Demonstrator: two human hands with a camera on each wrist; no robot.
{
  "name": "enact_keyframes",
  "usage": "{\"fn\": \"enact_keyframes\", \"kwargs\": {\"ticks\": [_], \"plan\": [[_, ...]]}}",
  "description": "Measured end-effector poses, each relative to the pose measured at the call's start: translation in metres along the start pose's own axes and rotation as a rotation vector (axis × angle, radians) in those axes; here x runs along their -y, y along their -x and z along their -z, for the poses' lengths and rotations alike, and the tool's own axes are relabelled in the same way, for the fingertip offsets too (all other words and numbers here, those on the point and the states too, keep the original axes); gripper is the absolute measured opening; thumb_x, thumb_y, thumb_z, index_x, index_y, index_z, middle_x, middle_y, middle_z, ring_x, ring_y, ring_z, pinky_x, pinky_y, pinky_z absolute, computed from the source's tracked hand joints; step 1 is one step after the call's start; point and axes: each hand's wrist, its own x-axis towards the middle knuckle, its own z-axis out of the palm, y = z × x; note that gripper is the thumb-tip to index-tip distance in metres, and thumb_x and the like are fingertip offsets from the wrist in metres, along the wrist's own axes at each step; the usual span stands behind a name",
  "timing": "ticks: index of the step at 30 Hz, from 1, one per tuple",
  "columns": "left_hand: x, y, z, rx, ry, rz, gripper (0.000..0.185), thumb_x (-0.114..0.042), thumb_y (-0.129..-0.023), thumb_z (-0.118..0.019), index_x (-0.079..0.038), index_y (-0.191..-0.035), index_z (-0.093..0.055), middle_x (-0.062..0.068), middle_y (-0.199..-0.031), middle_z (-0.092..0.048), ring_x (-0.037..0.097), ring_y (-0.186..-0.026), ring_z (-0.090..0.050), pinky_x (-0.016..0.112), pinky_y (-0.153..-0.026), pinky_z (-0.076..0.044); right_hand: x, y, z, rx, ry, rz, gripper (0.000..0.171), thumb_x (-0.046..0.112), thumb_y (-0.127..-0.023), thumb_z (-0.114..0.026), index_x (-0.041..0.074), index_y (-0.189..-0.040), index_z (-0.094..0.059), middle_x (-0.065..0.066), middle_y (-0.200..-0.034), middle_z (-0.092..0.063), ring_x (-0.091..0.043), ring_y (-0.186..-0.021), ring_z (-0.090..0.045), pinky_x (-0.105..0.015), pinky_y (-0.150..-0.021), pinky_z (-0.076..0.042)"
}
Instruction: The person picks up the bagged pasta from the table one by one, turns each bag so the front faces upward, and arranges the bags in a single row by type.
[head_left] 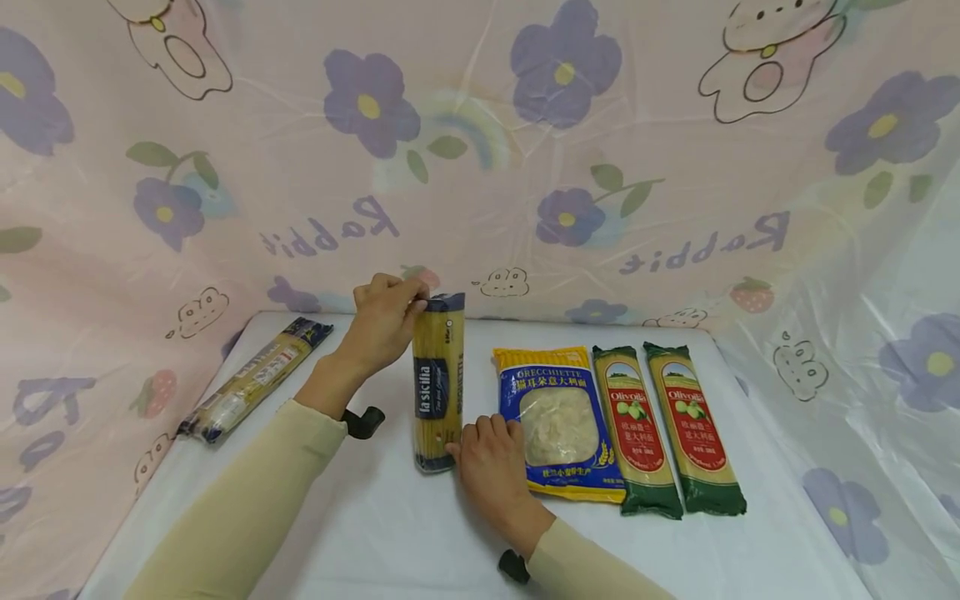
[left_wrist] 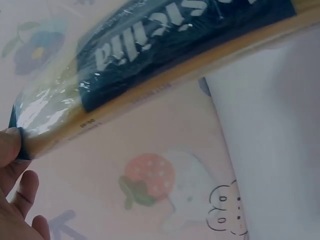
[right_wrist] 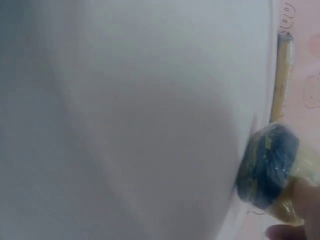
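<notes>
A clear pack of spaghetti (head_left: 438, 383) with a dark blue label and dark ends stands nearly upright above the white table. At its top end my left hand (head_left: 386, 321) pinches the wrapper between thumb and fingers; the left wrist view has this same spaghetti pack (left_wrist: 150, 55) slanting across, held at its end by the left hand (left_wrist: 20, 190). Low on the pack's right side, my right hand (head_left: 495, 467) holds it with thumb and curled fingers. The pack's dark lower end (right_wrist: 267, 165) shows in the right wrist view, partly covered by blurred fingers (right_wrist: 305, 200).
A second spaghetti pack (head_left: 258, 379) lies slanted at the table's left. On the right lie a blue-and-yellow orecchiette bag (head_left: 558, 425) and two green-and-red Olivoila pasta packs, one (head_left: 637, 433) beside the bag, the other (head_left: 695, 429) farther right. A patterned curtain (head_left: 465, 183) surrounds the table.
</notes>
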Motion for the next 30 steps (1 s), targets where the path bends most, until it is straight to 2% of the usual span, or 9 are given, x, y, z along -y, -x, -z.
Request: {"fn": "enact_keyframes", "kwargs": {"ticks": [8,12,15,19,23,27,30], "plan": [[0.012,0.001,-0.005,-0.022,0.038,0.039,0.015,-0.016,-0.111,-0.053,-0.006,-0.118,-0.063,0.015,-0.109,-0.068,0.034,-0.120,-0.049,0.058,-0.111,-0.022,0.004,-0.008,-0.006,0.087,-0.050,0.031,0.038,0.042,-0.106,-0.063,0.005,-0.094,-0.061,-0.005,-0.084,-0.052,-0.028,-0.089,-0.052,-0.047,-0.090,-0.045],[0.020,0.000,-0.008,-0.029,0.053,0.071,0.017,-0.017,-0.112,-0.051,-0.005,-0.120,-0.061,0.018,-0.112,-0.068,0.037,-0.122,-0.048,0.058,-0.112,-0.022,0.006,-0.008,-0.010,0.094,-0.076,0.028,0.034,0.036,-0.108,-0.059,0.005,-0.094,-0.059,-0.006,-0.084,-0.051,-0.028,-0.090,-0.052,-0.047,-0.091,-0.045],[0.026,-0.001,-0.012,-0.047,0.029,0.085,0.015,-0.017,-0.112,-0.052,-0.006,-0.117,-0.060,0.019,-0.112,-0.070,0.039,-0.124,-0.047,0.059,-0.108,-0.025,0.007,-0.009,-0.012,0.079,-0.071,0.028,0.031,0.033,-0.108,-0.058,0.006,-0.093,-0.059,-0.005,-0.083,-0.050,-0.028,-0.088,-0.051,-0.046,-0.089,-0.044],[0.035,-0.002,-0.018,-0.097,-0.059,0.061,0.016,-0.018,-0.111,-0.053,-0.004,-0.115,-0.060,0.022,-0.121,-0.062,0.044,-0.121,-0.043,0.060,-0.100,-0.028,0.006,-0.011,-0.013,0.060,-0.075,0.037,0.030,0.031,-0.108,-0.058,0.008,-0.089,-0.058,-0.004,-0.081,-0.048,-0.027,-0.085,-0.050,-0.044,-0.086,-0.044],[0.045,-0.002,-0.025,-0.158,-0.229,-0.043,0.020,-0.020,-0.112,-0.050,-0.001,-0.115,-0.058,0.022,-0.123,-0.052,0.043,-0.111,-0.041,0.060,-0.095,-0.030,0.006,-0.011,-0.013,0.063,-0.090,0.046,0.031,0.029,-0.109,-0.056,0.009,-0.085,-0.056,-0.002,-0.078,-0.046,-0.026,-0.083,-0.048,-0.043,-0.085,-0.044],[0.056,-0.004,-0.034,-0.224,-0.434,-0.172,0.022,-0.018,-0.113,-0.049,0.002,-0.109,-0.057,0.023,-0.112,-0.055,0.044,-0.101,-0.045,0.060,-0.089,-0.035,0.005,-0.010,-0.012,-0.034,-0.104,0.080,0.030,0.021,-0.107,-0.052,0.010,-0.079,-0.053,-0.001,-0.073,-0.038,-0.025,-0.077,-0.045,-0.040,-0.078,-0.041],[0.059,-0.005,-0.039,-0.204,-0.530,-0.188,0.019,-0.013,-0.112,-0.049,0.003,-0.106,-0.057,0.023,-0.108,-0.056,0.044,-0.099,-0.047,0.060,-0.088,-0.038,0.005,-0.007,-0.008,-0.121,-0.102,0.112,0.027,0.012,-0.101,-0.046,0.010,-0.074,-0.050,0.000,-0.070,-0.031,-0.023,-0.073,-0.041,-0.038,-0.072,-0.037]]}}
